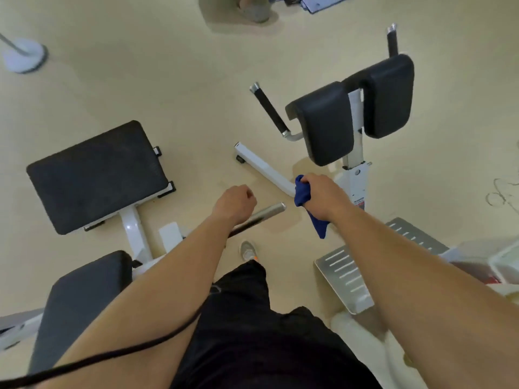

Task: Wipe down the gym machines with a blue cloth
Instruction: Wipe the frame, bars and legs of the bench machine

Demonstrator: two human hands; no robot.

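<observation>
My right hand [323, 196] grips a bunched blue cloth [303, 196], whose tail hangs down below the fist. The hand is above the white base bar [264, 168] of a back-extension machine with two black pads [351, 110] and black-gripped handles [271, 109]. My left hand [234, 204] is curled in a fist over a chrome bar [268, 211]; whether it grasps the bar is hidden by the wrist. To the left stands a white-framed bench with a black pad [97, 175].
A slotted metal foot plate [345, 276] lies at the lower right. A second black pad [81, 299] is at the lower left. A white round stand base [24, 56] sits at the far left. Another person's foot [254, 9] is at the top. A black cord [112, 355] crosses my left arm.
</observation>
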